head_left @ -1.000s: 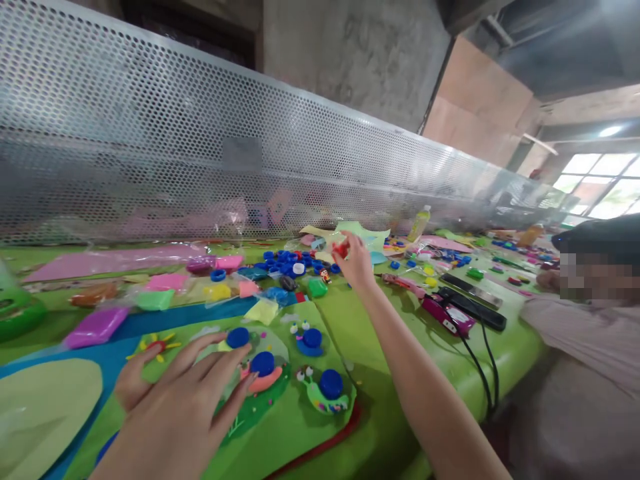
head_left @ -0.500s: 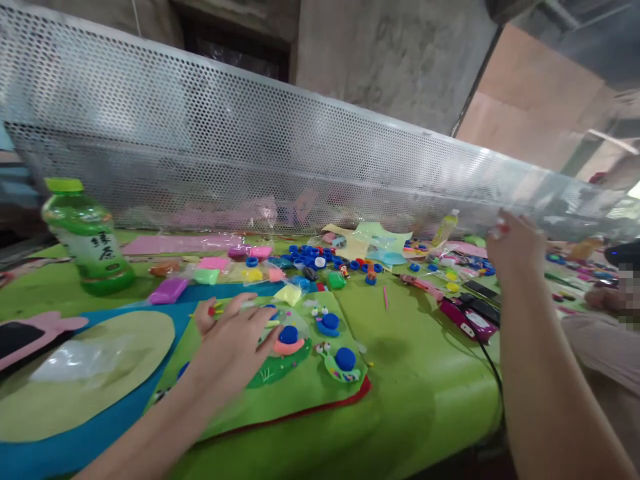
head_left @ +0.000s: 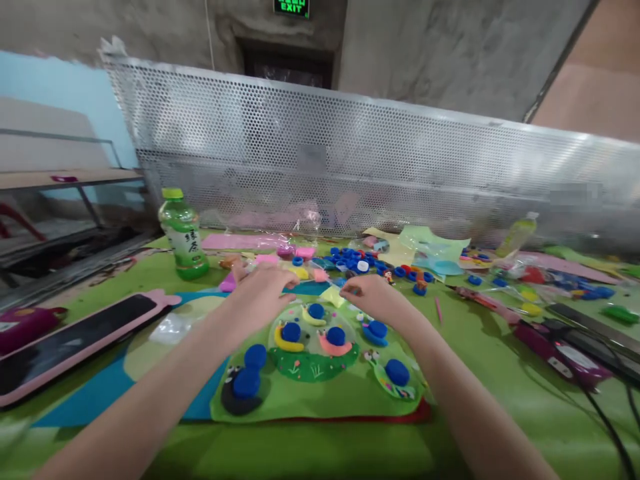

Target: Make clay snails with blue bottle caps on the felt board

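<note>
A green felt sheet (head_left: pixel 320 403) lies in front of me with clay snails that have blue bottle-cap shells. Among them are a yellow snail (head_left: pixel 289 337), a pink snail (head_left: pixel 336 340), a green snail (head_left: pixel 399 373) and a black snail (head_left: pixel 241 393). My left hand (head_left: pixel 263 288) hovers over the sheet's far left edge, fingers bent together towards the right. Across from it, my right hand (head_left: pixel 373 293) is closed in a pinch above the far right edge. Whatever either hand holds is too small or hidden to make out. A yellow clay packet (head_left: pixel 333 297) lies between them.
A green drink bottle (head_left: pixel 183 237) stands at the back left. A pink-cased phone (head_left: pixel 75 340) lies left. Behind the sheet is a pile of blue caps (head_left: pixel 350 259). A glue gun (head_left: pixel 555 350) with its cable lies right. A perforated metal panel (head_left: pixel 380 160) borders the table's back.
My right hand has come back from far right to above the sheet, near my left hand. Both hands now face each other. The view has swung left.
</note>
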`<act>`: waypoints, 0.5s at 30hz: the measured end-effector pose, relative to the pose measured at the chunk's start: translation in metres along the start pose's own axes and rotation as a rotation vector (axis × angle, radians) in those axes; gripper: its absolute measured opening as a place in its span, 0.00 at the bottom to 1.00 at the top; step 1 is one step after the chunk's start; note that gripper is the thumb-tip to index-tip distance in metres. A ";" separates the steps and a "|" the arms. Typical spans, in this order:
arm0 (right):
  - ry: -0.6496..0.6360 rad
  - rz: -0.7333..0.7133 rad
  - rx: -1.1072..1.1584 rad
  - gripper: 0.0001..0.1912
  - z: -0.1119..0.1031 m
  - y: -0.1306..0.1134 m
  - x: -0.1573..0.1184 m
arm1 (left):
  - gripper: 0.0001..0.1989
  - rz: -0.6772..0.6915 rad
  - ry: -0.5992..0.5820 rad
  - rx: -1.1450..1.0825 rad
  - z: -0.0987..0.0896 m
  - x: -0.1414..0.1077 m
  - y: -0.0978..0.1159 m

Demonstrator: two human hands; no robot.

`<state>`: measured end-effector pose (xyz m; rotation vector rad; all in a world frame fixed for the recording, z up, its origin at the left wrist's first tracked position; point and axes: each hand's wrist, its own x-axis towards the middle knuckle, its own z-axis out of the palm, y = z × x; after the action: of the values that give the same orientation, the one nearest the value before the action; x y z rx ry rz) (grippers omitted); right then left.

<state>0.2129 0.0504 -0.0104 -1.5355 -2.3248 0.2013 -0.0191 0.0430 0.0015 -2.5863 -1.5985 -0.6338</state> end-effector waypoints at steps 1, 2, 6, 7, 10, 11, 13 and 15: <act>-0.025 0.001 0.007 0.10 0.002 0.003 0.000 | 0.12 0.001 -0.029 0.000 0.002 0.000 -0.005; -0.048 0.001 0.012 0.11 0.004 0.006 -0.002 | 0.12 -0.003 -0.058 0.001 0.005 0.000 -0.009; -0.156 -0.049 0.041 0.11 0.008 0.014 -0.012 | 0.17 -0.036 -0.159 -0.012 0.011 -0.009 -0.022; -0.184 -0.056 0.045 0.12 0.009 0.012 -0.014 | 0.18 -0.045 -0.180 -0.015 0.010 -0.013 -0.023; -0.248 -0.032 0.032 0.14 0.013 0.003 -0.018 | 0.22 -0.067 -0.241 -0.031 0.002 -0.027 -0.020; -0.265 -0.023 0.023 0.15 0.015 -0.001 -0.019 | 0.24 -0.074 -0.272 -0.049 -0.001 -0.031 -0.018; -0.305 -0.018 -0.001 0.17 0.019 -0.006 -0.021 | 0.27 -0.078 -0.325 -0.088 -0.005 -0.036 -0.015; -0.339 -0.033 -0.009 0.17 0.021 -0.008 -0.022 | 0.28 -0.089 -0.341 -0.105 -0.005 -0.038 -0.014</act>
<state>0.2063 0.0284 -0.0321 -1.5682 -2.6067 0.4762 -0.0476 0.0159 -0.0106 -2.8372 -1.8258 -0.2971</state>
